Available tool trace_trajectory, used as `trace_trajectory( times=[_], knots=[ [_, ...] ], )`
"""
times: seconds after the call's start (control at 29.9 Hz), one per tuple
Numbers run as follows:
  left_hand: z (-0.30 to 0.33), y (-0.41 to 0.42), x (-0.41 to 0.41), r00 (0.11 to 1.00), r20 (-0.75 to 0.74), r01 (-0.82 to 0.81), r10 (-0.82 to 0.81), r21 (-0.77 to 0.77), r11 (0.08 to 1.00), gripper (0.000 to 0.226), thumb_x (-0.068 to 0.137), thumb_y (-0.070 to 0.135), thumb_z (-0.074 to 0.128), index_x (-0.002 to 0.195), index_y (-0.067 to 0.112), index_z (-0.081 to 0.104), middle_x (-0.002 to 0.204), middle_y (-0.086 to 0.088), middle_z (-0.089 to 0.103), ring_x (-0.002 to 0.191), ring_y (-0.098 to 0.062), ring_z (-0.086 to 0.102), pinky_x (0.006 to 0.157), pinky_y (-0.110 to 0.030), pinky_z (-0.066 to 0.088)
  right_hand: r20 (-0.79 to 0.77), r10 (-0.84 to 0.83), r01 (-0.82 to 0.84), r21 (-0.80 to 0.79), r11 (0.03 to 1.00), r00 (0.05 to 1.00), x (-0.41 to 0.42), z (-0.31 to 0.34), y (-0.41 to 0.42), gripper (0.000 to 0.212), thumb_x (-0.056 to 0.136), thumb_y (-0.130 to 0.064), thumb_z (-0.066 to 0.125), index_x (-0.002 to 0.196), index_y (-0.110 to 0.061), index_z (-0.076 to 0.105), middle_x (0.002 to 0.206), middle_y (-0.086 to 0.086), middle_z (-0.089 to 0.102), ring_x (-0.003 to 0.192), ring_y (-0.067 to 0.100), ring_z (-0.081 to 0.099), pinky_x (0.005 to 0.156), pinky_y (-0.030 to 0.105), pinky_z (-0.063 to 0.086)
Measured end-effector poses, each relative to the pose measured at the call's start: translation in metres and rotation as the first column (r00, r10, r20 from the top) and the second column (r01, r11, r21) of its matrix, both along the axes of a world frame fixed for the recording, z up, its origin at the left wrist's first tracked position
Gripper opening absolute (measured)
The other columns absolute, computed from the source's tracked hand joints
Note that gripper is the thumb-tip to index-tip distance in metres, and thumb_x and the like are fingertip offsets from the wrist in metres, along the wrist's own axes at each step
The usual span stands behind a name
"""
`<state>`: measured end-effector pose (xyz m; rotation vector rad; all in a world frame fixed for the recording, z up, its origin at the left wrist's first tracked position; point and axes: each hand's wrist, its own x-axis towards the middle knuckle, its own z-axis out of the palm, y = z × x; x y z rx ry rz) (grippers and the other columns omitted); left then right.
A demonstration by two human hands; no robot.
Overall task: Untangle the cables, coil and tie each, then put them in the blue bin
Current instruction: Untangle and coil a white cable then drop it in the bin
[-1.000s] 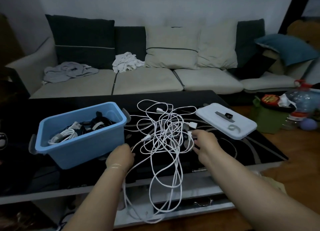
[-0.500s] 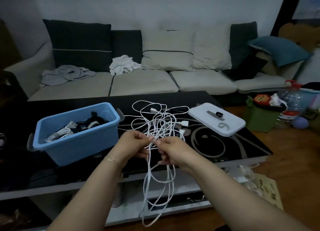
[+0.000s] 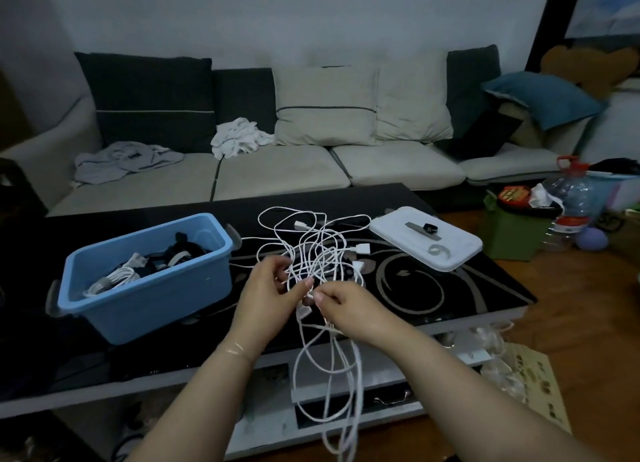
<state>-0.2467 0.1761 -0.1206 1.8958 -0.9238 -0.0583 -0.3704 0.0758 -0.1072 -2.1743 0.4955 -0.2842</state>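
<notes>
Left hand [image 3: 268,293] and right hand [image 3: 349,307] are each pinching strands of the white cables [image 3: 320,254], apparently holding the tangle apart for unpicking.

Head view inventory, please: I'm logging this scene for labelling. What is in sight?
White cables: one tangle, on the table, loops hanging over its front edge.
Blue bin: one, table's left, coiled cables inside.
Lid: one, white, table's right, small items on top.
Table: one, black, patterned.
Sofa: one, beige and dark cushions, clothes on it.
Water bottle: one, clear, floor right.
Left hand: grips cable strands.
Right hand: pinches a cable.
</notes>
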Motion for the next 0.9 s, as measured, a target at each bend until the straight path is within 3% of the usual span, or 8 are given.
trace_trajectory(
  times=[0.07,0.17,0.3,0.43,0.64,0.7,0.8,0.9],
  knots=[
    [-0.002,-0.001,-0.001,0.984,0.086,0.155,-0.155,0.008,0.988,0.003,0.093,0.032,0.060,0.093,0.031,0.062,0.094,0.014,0.063,0.087,0.003,0.059,0.079,-0.018,0.043,0.025,0.007,-0.006,-0.058,0.998,1.000,-0.003,0.004,-0.004,0.034,0.100,-0.023,0.046,0.067,-0.030,0.053,0.054,-0.011,0.048,0.051,0.000,0.042,0.056,0.025,0.034],
    [-0.001,-0.003,-0.009,0.955,-0.099,0.293,-0.281,0.142,0.946,0.033,0.101,0.033,0.042,0.079,0.028,0.065,0.073,0.002,0.069,0.065,-0.003,0.061,0.071,-0.032,0.049,0.031,-0.059,0.063,-0.144,0.988,0.998,-0.005,0.007,-0.014,0.026,0.099,-0.027,0.048,0.076,-0.023,0.060,0.057,-0.010,0.053,0.056,0.002,0.050,0.061,0.030,0.044],
    [0.000,-0.007,-0.011,0.940,-0.156,0.330,-0.303,0.195,0.924,0.032,0.102,0.037,0.038,0.094,0.025,0.067,0.070,-0.008,0.070,0.057,-0.008,0.062,0.064,-0.030,0.048,-0.027,-0.100,0.089,-0.259,0.962,0.995,-0.009,0.007,-0.020,0.022,0.099,-0.035,0.044,0.092,-0.022,0.059,0.055,-0.005,0.053,0.051,0.013,0.061,0.053,0.026,0.044],
    [0.008,-0.009,-0.012,0.849,-0.391,0.416,-0.357,0.076,0.906,0.044,0.102,0.033,0.038,0.076,0.008,0.062,0.043,-0.004,0.050,0.042,-0.011,0.050,0.055,-0.023,0.043,0.053,-0.168,0.176,-0.369,0.913,0.984,-0.008,0.006,-0.025,0.022,0.094,-0.047,0.049,0.086,-0.028,0.054,0.058,-0.008,0.048,0.059,0.013,0.049,0.054,0.029,0.034],
    [0.017,-0.012,-0.014,0.722,-0.501,0.421,-0.478,-0.230,0.877,0.041,0.096,0.035,0.045,0.067,0.010,0.060,0.049,-0.001,0.045,0.044,-0.012,0.042,0.058,-0.029,0.042,0.163,-0.143,0.195,-0.374,0.907,0.976,-0.004,0.004,-0.026,0.022,0.098,-0.046,0.041,0.088,-0.026,0.043,0.061,-0.008,0.047,0.066,0.018,0.048,0.059,0.033,0.031],
    [0.021,-0.013,-0.016,0.632,-0.582,0.376,-0.512,-0.347,0.859,0.038,0.089,0.038,0.048,0.064,0.012,0.058,0.047,0.002,0.036,0.040,-0.009,0.031,0.050,-0.023,0.039,0.188,-0.119,0.178,-0.340,0.923,0.975,-0.002,0.002,-0.025,0.020,0.100,-0.040,0.038,0.095,-0.022,0.046,0.065,-0.006,0.050,0.066,0.020,0.049,0.060,0.036,0.036],
    [0.023,-0.012,-0.015,0.400,-0.732,0.256,-0.552,-0.489,0.834,0.033,0.087,0.039,0.047,0.070,0.011,0.054,0.047,0.006,0.028,0.035,-0.003,0.021,0.038,-0.016,0.025,0.280,-0.124,0.176,-0.167,0.970,0.952,0.001,-0.003,-0.024,0.010,0.101,-0.026,0.042,0.099,-0.023,0.051,0.080,0.004,0.061,0.073,0.021,0.055,0.069,0.039,0.044],
    [0.021,-0.010,-0.013,0.224,-0.770,0.277,-0.598,-0.538,0.796,0.035,0.087,0.041,0.052,0.079,0.009,0.065,0.049,0.005,0.031,0.038,-0.003,0.024,0.039,-0.016,0.015,0.328,-0.196,0.232,-0.072,0.970,0.924,0.004,-0.010,-0.027,0.012,0.100,-0.026,0.046,0.089,-0.026,0.053,0.067,-0.004,0.056,0.060,0.010,0.049,0.064,0.036,0.043]
  ],
)
